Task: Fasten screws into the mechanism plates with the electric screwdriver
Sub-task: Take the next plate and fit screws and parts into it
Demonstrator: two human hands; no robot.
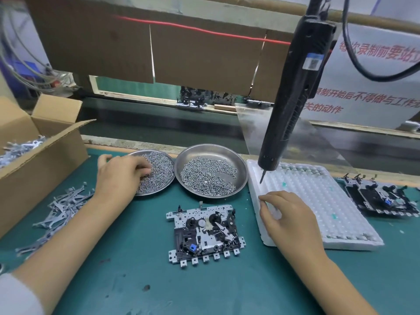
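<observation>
Teal green bench mat (141,287) under both hands; brown cardboard wall (204,53) beyond. White foam tray (329,208) under right hand (288,221), fingers loosely curled, gripping nothing. Black electric screwdriver (293,94) hangs above it, unheld. Grey metal mechanism plate (204,235) lies between hands. Left hand (120,176) pinches into round steel dish of dark screws (159,164); what it grips, cannot tell.

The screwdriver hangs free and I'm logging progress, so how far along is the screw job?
Done: cannot tell; one plate sits aside at far right. In hand: the left hand reaches into the left dish of screws, and the right hand rests on the white tray. Left: the screwdriver hangs unheld, so the center plate awaits fastening.
</observation>
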